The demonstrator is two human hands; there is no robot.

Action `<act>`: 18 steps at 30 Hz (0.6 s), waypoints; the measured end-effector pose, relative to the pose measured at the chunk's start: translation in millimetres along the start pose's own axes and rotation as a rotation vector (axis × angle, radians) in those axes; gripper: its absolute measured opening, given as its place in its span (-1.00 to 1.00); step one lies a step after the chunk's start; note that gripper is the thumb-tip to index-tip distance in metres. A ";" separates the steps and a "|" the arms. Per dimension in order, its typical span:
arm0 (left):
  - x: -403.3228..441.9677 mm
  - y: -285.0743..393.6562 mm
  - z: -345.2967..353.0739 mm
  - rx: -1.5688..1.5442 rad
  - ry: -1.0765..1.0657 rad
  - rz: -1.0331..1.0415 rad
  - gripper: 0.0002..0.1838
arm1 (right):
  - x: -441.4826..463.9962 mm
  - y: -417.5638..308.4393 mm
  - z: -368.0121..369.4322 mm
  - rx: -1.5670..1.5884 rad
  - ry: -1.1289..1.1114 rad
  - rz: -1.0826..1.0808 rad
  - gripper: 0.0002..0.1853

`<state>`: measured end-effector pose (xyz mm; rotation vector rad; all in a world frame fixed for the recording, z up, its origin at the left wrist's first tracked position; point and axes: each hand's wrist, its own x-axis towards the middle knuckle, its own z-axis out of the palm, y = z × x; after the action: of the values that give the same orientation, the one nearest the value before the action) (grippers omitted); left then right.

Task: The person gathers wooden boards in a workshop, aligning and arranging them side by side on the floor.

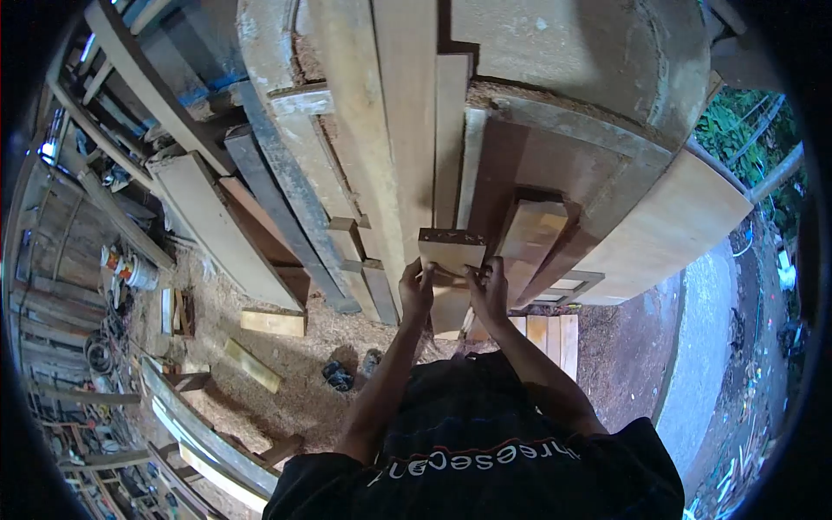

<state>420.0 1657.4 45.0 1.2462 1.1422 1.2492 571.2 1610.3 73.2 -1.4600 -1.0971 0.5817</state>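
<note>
My left hand (pixel 416 293) and my right hand (pixel 489 293) grip a short wooden board (pixel 452 255) from its two sides, thumbs on its face. A dark end with small pale marks faces away from me. The board is above the near part of a workbench stacked with timber. Left of it runs a long pale plank (pixel 407 130). To the right, a short wooden block (pixel 532 232) lies on a brown panel. What lies directly under the held board is partly hidden by my hands.
Leaning boards (pixel 221 230) stand on the left. Offcuts (pixel 273 322) lie on the sawdust-covered floor, with a white bucket (pixel 139 270) farther left. A light plywood sheet (pixel 663 230) projects at the right. Stacked pale boards (pixel 555 336) are near my right elbow.
</note>
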 end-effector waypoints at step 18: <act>78.4 17.7 -184.3 0.084 0.005 0.025 -0.64 | 3.4 -47.0 183.9 -0.030 -0.017 -0.024 -0.67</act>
<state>237.1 1739.1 62.8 1.3240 1.1964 1.2336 402.7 1697.5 78.9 -1.4676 -1.1393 0.5635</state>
